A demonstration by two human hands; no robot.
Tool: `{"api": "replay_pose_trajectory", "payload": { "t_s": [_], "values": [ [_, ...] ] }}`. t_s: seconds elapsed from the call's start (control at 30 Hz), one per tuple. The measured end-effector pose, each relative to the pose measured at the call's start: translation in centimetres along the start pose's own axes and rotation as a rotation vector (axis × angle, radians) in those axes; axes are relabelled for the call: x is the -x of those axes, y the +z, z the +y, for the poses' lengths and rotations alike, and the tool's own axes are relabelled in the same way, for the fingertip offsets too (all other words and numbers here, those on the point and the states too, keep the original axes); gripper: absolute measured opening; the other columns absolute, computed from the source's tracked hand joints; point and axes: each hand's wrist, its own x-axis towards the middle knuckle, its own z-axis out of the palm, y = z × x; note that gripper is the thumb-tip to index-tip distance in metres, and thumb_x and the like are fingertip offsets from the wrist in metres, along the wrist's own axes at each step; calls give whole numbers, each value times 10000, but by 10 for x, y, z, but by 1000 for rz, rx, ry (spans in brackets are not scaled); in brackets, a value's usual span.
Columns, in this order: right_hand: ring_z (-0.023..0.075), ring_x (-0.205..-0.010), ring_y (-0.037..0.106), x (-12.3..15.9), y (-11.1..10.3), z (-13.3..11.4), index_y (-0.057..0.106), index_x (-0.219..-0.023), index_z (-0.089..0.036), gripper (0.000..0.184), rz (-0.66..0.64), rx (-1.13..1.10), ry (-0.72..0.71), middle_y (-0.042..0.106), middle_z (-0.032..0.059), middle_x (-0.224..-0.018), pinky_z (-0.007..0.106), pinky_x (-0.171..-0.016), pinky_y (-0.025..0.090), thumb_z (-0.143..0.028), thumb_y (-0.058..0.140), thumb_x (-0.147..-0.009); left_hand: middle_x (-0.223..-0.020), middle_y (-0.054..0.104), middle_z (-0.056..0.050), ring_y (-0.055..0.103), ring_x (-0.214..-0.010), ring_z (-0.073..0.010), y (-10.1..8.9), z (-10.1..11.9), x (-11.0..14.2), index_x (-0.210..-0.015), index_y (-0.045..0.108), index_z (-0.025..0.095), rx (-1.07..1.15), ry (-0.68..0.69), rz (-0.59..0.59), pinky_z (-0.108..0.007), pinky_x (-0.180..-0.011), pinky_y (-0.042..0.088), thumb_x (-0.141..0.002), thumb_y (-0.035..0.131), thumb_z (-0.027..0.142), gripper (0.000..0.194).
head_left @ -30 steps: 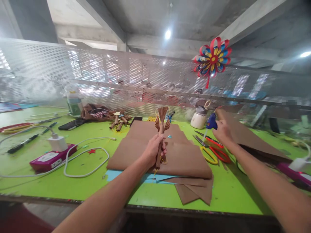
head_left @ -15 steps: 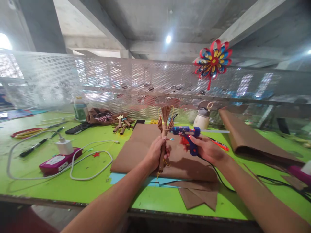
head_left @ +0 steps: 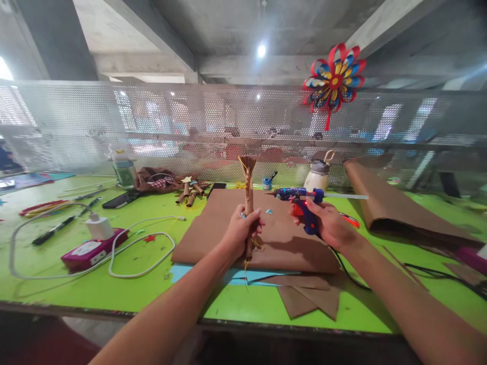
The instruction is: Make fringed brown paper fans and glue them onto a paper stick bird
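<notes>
My left hand (head_left: 243,230) is closed around a brown rolled paper tube (head_left: 248,195), held upright, with a pleated paper fan at its top and yellow string hanging below. In my right hand (head_left: 329,223) is a blue glue gun (head_left: 300,195), fingers wrapped about its handle. Its nozzle points left toward the tube, with a gap between them. A white glue stick (head_left: 348,196) juts from the gun's back, and a red light glows on its body. Under both hands lies folded brown paper (head_left: 216,238) over a light blue sheet (head_left: 232,276).
To the left are a purple power strip (head_left: 93,253) with a white charger, a looped white cable (head_left: 142,274), a phone (head_left: 122,198) and a black pen (head_left: 53,230). Small paper tubes (head_left: 193,195) lie behind. A bottle (head_left: 317,177) and a large brown paper roll (head_left: 395,208) stand rightward.
The glue gun has moved right and slightly up, away from the tube. My left hand has turned the tube, so its side fans no longer face me.
</notes>
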Motion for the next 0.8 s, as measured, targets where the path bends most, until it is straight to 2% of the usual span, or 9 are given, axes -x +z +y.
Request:
{"api": "replay_pose_trajectory", "payload": {
  "t_s": [0.17,0.27,0.33,0.43,0.6,0.73,0.8],
  "values": [
    [145,-626,577,2,4,-1,654,-833,-169,295,14,58,20,668,69,-820,276,-578,445,-450,582,-776,-535,463,57,425,-420,-48,-3,4,0,-780,423,180,48,-76,13,-138,-378,308,-699,644,421,337],
    [141,-630,581,2,5,0,660,-826,-171,277,10,46,19,669,65,-817,277,-604,445,-434,592,-775,-509,422,47,443,-444,-70,-6,7,-1,-821,504,156,177,-190,-7,-155,-389,321,-741,535,522,376],
    [138,-626,580,2,4,1,663,-854,-173,281,2,54,23,673,67,-825,272,-602,438,-433,584,-782,-491,412,37,447,-447,-85,-7,8,-2,-840,536,141,225,-209,-5,-168,-392,326,-780,441,540,414],
    [138,-627,578,0,3,3,659,-929,-179,313,-5,74,35,678,73,-849,262,-583,428,-445,575,-787,-492,415,33,449,-447,-90,-9,8,-4,-835,540,141,248,-169,2,-172,-393,323,-808,410,478,362],
    [134,-626,577,-1,0,5,668,-886,-170,304,-3,56,36,676,71,-848,265,-614,441,-442,578,-787,-541,449,29,468,-480,-77,-12,7,-8,-807,492,148,254,-171,19,-150,-395,325,-804,484,439,290],
    [136,-628,577,0,0,5,654,-945,-180,301,-3,50,27,675,67,-845,264,-604,431,-429,568,-799,-603,545,-2,497,-487,-76,-12,6,-7,-788,440,165,130,-68,29,-145,-391,336,-798,509,460,303],
    [136,-631,575,1,1,5,657,-910,-179,288,-10,53,19,673,68,-856,265,-602,428,-429,560,-804,-621,586,-16,501,-471,-77,-9,6,-6,-779,406,178,53,-25,26,-148,-390,343,-788,526,469,316]
  ]
}}
